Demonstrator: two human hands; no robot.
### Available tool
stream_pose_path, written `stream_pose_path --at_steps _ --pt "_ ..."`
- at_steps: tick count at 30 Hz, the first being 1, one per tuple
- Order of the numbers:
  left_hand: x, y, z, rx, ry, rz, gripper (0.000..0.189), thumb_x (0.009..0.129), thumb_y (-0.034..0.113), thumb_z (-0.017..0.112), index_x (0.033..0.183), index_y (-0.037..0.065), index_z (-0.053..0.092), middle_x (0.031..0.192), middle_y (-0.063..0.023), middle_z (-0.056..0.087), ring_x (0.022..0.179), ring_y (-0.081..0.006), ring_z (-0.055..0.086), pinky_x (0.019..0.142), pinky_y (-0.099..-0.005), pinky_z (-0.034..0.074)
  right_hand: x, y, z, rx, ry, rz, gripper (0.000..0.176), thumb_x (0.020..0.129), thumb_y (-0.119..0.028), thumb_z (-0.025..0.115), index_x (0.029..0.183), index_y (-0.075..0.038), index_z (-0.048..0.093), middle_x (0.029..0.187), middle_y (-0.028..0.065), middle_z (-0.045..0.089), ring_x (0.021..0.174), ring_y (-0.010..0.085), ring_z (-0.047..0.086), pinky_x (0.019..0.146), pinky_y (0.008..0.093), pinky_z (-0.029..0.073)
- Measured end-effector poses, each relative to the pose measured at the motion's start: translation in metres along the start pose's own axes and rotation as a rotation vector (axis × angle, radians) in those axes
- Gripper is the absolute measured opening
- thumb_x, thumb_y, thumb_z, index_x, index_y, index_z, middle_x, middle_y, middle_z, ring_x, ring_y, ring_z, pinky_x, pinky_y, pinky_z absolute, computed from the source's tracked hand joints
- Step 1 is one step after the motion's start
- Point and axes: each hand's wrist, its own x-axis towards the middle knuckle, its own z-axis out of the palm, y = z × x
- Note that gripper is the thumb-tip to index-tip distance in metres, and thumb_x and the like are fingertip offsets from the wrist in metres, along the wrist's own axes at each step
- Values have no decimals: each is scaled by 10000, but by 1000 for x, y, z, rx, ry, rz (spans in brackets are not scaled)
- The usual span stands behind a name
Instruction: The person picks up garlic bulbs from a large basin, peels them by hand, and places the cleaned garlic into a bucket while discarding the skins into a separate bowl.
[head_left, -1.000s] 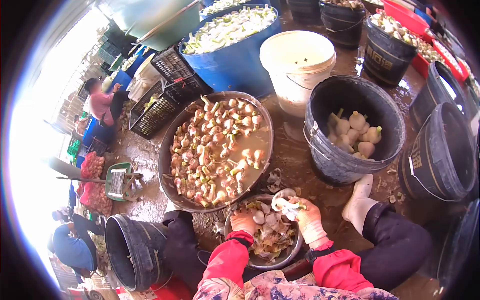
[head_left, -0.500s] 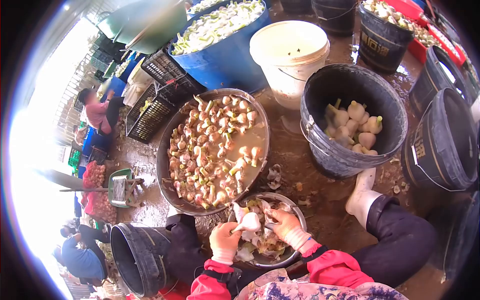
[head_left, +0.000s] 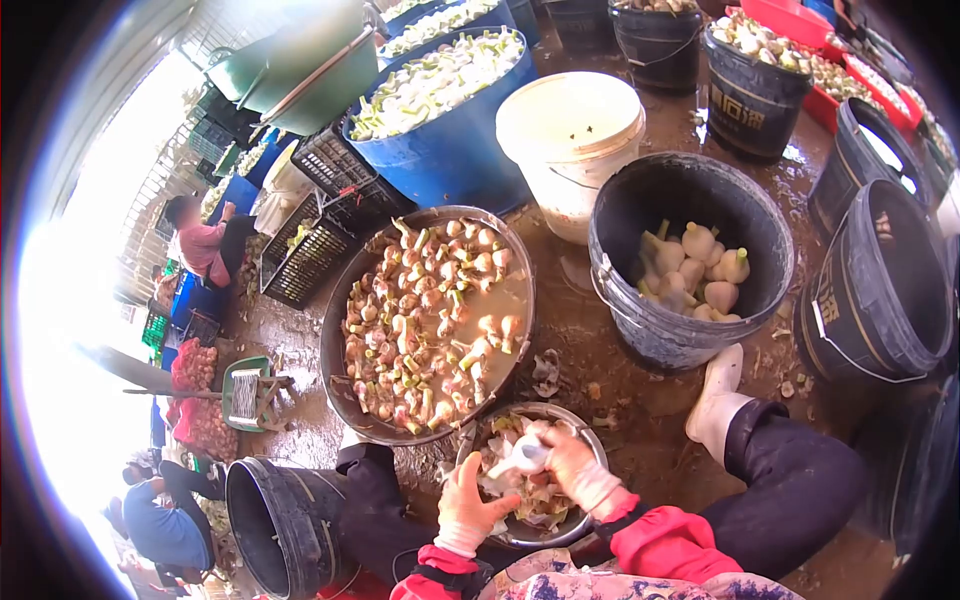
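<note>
My right hand [head_left: 572, 462], in an orange glove, grips a white garlic bulb [head_left: 527, 455] over a metal bowl [head_left: 591, 424] filled with papery garlic skins. To its left, my left hand [head_left: 472, 508] has its thumb and fingers spread, with nothing held. Beyond the bowl, a wide round basin [head_left: 529, 238] holds many unpeeled garlic bulbs in brown water. Several pale, cleaned bulbs [head_left: 690, 265] lie inside a black bucket [head_left: 622, 325] in front of my right foot.
A white bucket [head_left: 570, 170] stands behind the black one. A blue tub [head_left: 440, 150] of cut stalks and black crates [head_left: 305, 245] are further back. More black buckets [head_left: 870, 290] stand at right; one [head_left: 285, 520] is at lower left. Two people [head_left: 205, 240], [head_left: 165, 520] sit at left.
My left hand has let go of the garlic and opened. The bulb is now in my right hand, over the bowl. The view has shifted slightly.
</note>
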Motion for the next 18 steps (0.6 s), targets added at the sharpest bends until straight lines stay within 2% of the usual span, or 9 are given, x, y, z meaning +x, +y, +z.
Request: stream_pose_path --at_steps 1,2,3,6,9,12,16,17,18 --pt "-2 -13 4 -10 -117 -26 608 688 371 773 1180 93 549 1126 -157 578 994 -340 566 838 -412 460 23 8 -24 379 -299 -66 348 885 -172 575 1218 -79 535 1073 104 624 837 159 630 598 286 545" --pt "-2 -22 6 -20 -235 -57 667 694 410 767 1226 91 522 1177 -170 560 1028 -345 560 866 -410 457 -5 -43 -9 283 -412 -245 403 890 -345 599 1170 -67 517 1081 146 616 826 198 646 628 317 549" --pt "3 -18 -2 22 -398 -98 647 730 436 736 1228 76 531 1175 -168 576 1072 -337 554 892 -398 453 -22 -67 -2 494 -364 -286 459 878 -403 601 1188 -82 492 1119 156 595 828 220 649 652 339 548" --pt "42 -18 -2 -102 -242 -39 552 752 376 724 1178 57 577 1112 -151 615 1069 -318 566 899 -387 452 -36 -89 2 732 -261 -422 578 855 -500 599 1257 -126 416 1206 160 531 846 275 650 712 399 543" --pt "124 0 -1 -217 87 107 290 804 206 654 1036 32 655 967 -143 662 916 -308 620 812 -380 482 2 -45 -12 564 -66 -158 388 876 -408 621 1112 -114 530 1047 68 576 799 219 635 695 369 533" --pt "220 3 27 -264 70 218 285 805 187 623 1051 44 649 1009 -155 639 968 -324 600 838 -374 472 43 29 -30 296 -88 0 248 903 -329 604 997 -101 590 875 21 609 733 167 614 637 324 516" --pt "318 -17 104 129 -132 263 496 723 220 679 1193 93 583 1074 -159 634 1047 -338 583 910 -384 466 57 61 -34 -398 61 123 568 849 -422 647 1251 -37 533 1002 60 657 808 134 629 718 294 515" --pt "328 -7 104 266 -428 150 544 680 229 709 1194 100 587 1094 -163 631 1059 -336 583 919 -390 467 60 67 -40 -682 84 12 687 822 -472 658 1323 -40 472 1094 99 655 928 165 637 838 288 486" --pt "338 4 101 405 -713 35 592 637 239 740 1195 106 592 1115 -168 628 1071 -334 583 928 -397 467 48 48 -26 -579 151 -27 396 837 -320 676 1148 -83 610 898 56 655 790 125 602 715 283 499"
